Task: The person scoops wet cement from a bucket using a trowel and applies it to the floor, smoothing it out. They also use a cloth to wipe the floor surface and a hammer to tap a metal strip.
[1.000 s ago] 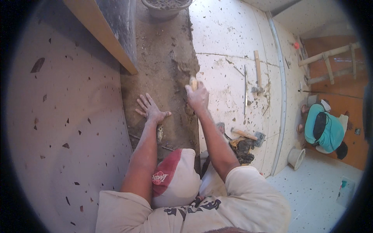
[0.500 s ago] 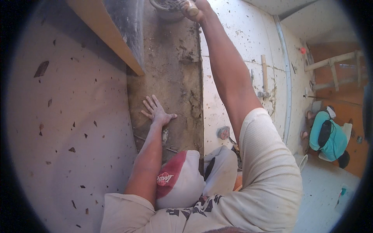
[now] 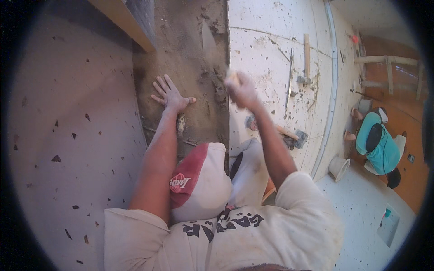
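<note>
Some grey-brown mortar (image 3: 181, 54) looks smooth, its right edge unfinished. Left hand (image 3: 173, 98) rests splayed on it; right hand (image 3: 244, 91) grips a pale-handled trowel (image 3: 232, 77).

Cream short-sleeved shirt (image 3: 289, 226) with dark lettering (image 3: 244, 221) — pale legwear (image 3: 210, 189) with a red panel (image 3: 194, 171).

The mortar (image 3: 181, 49) runs between the slab (image 3: 77, 135) on the left and the floor (image 3: 253, 52) on the right. The left hand (image 3: 172, 97) lies on it; the right hand (image 3: 244, 92), with the trowel (image 3: 209, 44), is by its right edge. On the floor, a rod (image 3: 289, 81) lies left of one hammer (image 3: 307, 58); another hammer (image 3: 299, 138) lies nearer. Right of the metal strip (image 3: 331, 86) are a bucket (image 3: 337, 166) and a co-worker (image 3: 384, 151).
</note>
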A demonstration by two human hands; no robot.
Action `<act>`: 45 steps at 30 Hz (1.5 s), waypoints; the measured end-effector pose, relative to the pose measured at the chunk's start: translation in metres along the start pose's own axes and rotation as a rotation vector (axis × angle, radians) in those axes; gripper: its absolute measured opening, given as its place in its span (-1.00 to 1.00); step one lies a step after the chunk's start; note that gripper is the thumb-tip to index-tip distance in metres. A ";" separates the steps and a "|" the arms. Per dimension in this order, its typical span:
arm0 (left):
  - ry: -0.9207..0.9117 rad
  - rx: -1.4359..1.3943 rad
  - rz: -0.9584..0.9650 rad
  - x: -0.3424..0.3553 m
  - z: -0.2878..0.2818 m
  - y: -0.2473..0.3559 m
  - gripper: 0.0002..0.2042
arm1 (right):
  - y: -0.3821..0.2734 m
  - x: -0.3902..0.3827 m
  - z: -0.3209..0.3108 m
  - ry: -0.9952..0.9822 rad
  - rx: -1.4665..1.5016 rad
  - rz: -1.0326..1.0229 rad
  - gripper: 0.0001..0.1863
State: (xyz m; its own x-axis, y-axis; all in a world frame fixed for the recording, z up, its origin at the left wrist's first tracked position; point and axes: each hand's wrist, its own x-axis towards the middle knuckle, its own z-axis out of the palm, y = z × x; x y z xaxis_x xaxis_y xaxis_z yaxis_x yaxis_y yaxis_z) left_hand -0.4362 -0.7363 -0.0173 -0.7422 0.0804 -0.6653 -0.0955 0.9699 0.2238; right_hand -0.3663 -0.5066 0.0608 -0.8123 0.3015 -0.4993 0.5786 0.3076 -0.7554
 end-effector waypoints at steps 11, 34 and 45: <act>0.021 0.029 -0.005 0.001 0.005 0.001 0.42 | 0.076 -0.158 0.089 0.018 -0.340 0.362 -0.48; 0.082 0.007 0.025 0.011 0.019 -0.009 0.53 | 0.047 -0.086 0.114 0.353 -0.396 0.308 -0.49; 0.024 0.027 -0.003 0.001 0.004 -0.001 0.46 | 0.009 -0.047 0.102 0.157 -0.357 0.140 -0.47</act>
State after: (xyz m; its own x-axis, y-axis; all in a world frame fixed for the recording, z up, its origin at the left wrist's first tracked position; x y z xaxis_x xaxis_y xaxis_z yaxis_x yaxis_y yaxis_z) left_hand -0.4343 -0.7364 -0.0207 -0.7578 0.0719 -0.6485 -0.0802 0.9761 0.2019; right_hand -0.3303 -0.6104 0.0339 -0.7186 0.4884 -0.4950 0.6946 0.5393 -0.4762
